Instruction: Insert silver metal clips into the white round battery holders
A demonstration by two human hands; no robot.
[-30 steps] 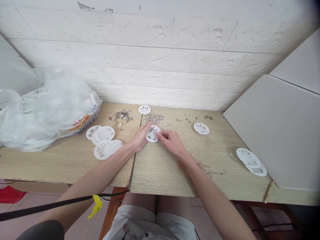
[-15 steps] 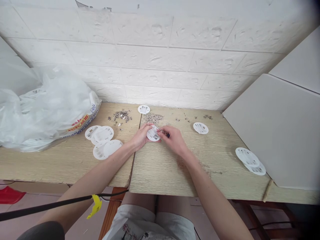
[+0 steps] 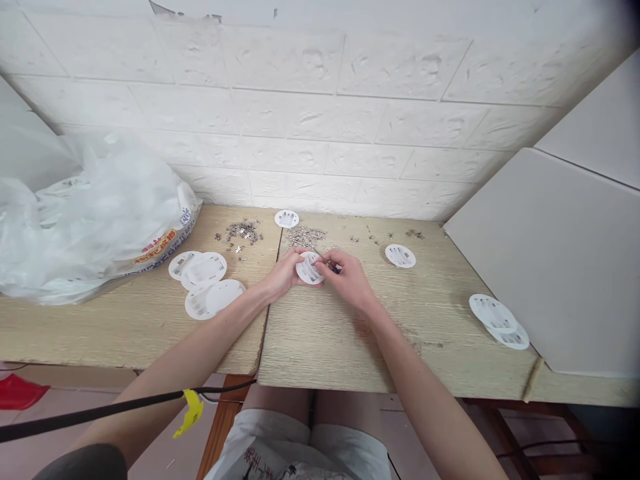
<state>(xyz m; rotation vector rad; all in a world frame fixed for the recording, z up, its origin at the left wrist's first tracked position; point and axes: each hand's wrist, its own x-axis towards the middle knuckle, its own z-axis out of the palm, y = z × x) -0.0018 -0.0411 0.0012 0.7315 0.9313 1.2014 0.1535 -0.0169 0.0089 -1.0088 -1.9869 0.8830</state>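
My left hand grips a round white plastic battery holder by its left edge, thumb on top, just above the table. The disc has slots moulded into its face. On its right side, my right hand is closed around a thin tool with a metal shaft and a dark end; its exact kind is hard to make out. The right fingertips touch the disc and cover part of it. Right behind the hands lies a pile of small metal contact pieces.
Several similar discs overlap at left; others lie at the back, at right and far right. Another metal-piece pile sits left of the table seam. A stuffed plastic bag and a grey panel flank the table.
The held disc has shifted slightly right and tilted a little. My right fingers have moved further over it, and the tool's shaft shows at a changed angle.
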